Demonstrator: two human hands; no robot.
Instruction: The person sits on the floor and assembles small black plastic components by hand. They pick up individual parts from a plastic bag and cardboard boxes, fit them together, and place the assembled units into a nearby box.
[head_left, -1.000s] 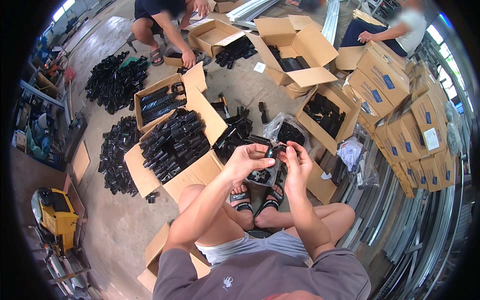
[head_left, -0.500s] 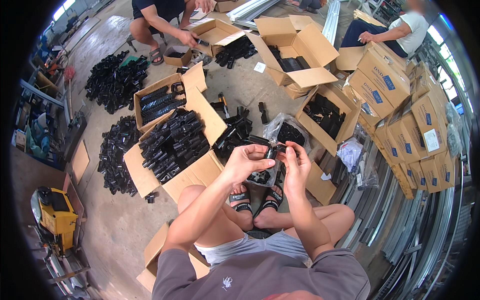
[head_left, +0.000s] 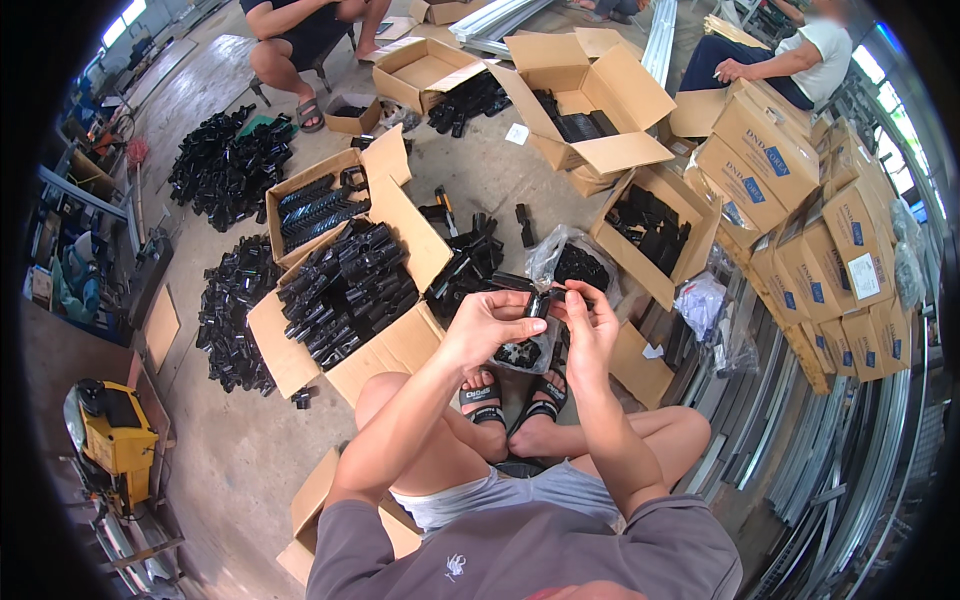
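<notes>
In front of my shins, my left hand (head_left: 490, 325) grips a glossy black tubular part (head_left: 537, 303) between thumb and fingers. The fingers of my right hand (head_left: 590, 322) close on a small dark piece at the right side of that part; its exact shape is too small to make out. Just beyond my hands lies a clear plastic bag (head_left: 543, 262) with small black pieces. More small black pieces (head_left: 518, 353) show below my hands. A loose heap of black parts (head_left: 470, 250) lies beyond my left hand.
To the left, an open carton (head_left: 432, 245) holds stacked black parts, near floor piles (head_left: 232, 310). At the right are another open carton (head_left: 705, 240), stacked closed boxes (head_left: 760, 165) and metal profiles (head_left: 740, 430). Two people sit farther off. A yellow machine (head_left: 118, 440) stands far left.
The person at the upper left has drawn a hand back from the carton there. My hands stay in nearly the same place, still gripping the black part and small piece.
</notes>
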